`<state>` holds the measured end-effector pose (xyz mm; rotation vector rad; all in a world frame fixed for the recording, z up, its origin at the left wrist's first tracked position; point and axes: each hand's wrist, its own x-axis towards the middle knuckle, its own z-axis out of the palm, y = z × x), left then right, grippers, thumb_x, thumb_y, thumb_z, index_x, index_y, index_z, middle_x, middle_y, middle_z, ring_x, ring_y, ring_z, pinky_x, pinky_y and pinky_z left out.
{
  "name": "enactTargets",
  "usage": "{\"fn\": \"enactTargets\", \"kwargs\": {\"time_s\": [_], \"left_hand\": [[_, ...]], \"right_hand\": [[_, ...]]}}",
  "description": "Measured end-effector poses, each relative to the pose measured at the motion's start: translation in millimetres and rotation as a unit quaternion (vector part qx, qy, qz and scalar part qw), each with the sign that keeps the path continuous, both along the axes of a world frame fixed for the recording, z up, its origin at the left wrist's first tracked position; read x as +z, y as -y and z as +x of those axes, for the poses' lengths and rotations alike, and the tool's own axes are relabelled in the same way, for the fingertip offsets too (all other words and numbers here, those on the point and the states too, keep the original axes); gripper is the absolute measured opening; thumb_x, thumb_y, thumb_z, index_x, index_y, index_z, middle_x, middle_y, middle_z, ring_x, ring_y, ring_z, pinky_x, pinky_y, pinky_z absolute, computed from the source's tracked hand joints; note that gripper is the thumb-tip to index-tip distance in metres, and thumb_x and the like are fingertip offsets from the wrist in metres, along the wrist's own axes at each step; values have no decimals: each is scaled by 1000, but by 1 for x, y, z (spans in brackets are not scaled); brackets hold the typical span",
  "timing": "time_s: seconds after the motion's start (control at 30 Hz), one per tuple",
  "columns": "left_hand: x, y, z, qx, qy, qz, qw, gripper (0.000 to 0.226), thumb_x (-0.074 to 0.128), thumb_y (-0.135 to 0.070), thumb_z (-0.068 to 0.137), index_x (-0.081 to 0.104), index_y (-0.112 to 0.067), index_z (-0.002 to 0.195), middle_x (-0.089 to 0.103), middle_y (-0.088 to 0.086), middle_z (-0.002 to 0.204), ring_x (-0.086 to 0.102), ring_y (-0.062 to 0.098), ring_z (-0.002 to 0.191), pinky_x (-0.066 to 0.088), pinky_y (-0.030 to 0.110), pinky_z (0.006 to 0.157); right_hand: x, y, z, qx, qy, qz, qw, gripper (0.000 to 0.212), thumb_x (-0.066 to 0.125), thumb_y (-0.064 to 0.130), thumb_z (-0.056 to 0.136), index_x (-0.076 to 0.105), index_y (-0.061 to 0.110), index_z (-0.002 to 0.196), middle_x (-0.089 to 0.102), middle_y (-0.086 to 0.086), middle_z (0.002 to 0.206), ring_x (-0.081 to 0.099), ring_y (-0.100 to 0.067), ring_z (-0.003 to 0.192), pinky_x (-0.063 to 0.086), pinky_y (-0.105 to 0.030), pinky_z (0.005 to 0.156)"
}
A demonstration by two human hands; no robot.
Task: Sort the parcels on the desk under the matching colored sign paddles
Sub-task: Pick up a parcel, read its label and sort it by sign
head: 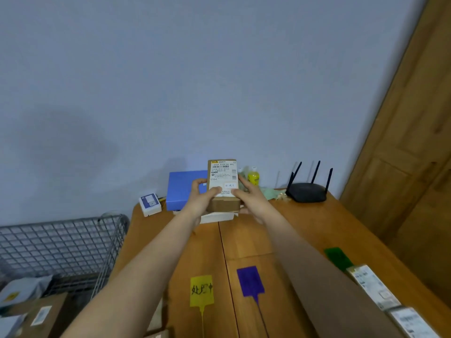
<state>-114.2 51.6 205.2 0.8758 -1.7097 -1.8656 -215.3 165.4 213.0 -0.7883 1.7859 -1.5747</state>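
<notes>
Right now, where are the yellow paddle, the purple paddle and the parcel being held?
yellow paddle point(201, 291), head view, on its written face.
purple paddle point(250, 280), head view, blade middle.
parcel point(222, 178), head view, on its label.

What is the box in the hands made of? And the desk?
The box looks like brown cardboard: matte, with a white paper label stuck on. The desk looks like wood, with grain and plank seams, though it may be veneer.
</notes>
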Motion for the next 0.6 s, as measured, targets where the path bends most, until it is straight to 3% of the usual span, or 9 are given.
{"fn": "enactTargets", "kwargs": {"time_s": [0.13,0.2,0.3,0.4,0.47,0.6], "left_hand": [[-32,-5,-11,-1,47,60,997,43,65,-23,86,38,-25,120,64,7,111,61,18,82,52,36,75],[-46,-10,-10,4,59,92,994,42,66,-22,86,39,-25,119,64,6,107,60,18,81,51,33,68],[-66,-15,-3,16,65,118,991,45,67,-19,85,40,-24,120,62,6,107,59,21,89,48,31,62],[-84,-16,6,22,76,123,989,50,68,-16,84,39,-24,123,62,6,112,59,26,99,50,34,70],[-94,-17,13,22,81,127,988,51,68,-15,84,38,-23,124,64,6,111,60,25,97,50,38,77],[-115,-19,33,17,84,141,986,52,67,-14,86,36,-25,126,64,8,115,60,23,93,50,33,69]], "right_hand": [[-32,-6,-15,-2,72,39,997,61,54,13,93,29,31,146,59,0,116,63,-13,88,57,-37,75],[-49,-8,-18,10,100,58,993,60,55,13,93,31,31,145,59,-1,117,64,-16,90,57,-34,71],[-74,-8,-19,23,140,76,987,62,57,12,91,33,34,143,59,-4,127,62,-25,106,57,-41,79],[-96,-10,-14,23,181,79,980,64,60,9,88,35,36,141,59,-6,128,61,-29,111,55,-46,86],[-107,-10,-8,21,200,79,976,65,61,7,88,36,36,141,61,-7,125,62,-28,109,56,-43,83],[-126,-11,10,18,225,88,970,68,62,4,86,35,33,142,62,-8,121,65,-26,101,58,-40,75]]}}
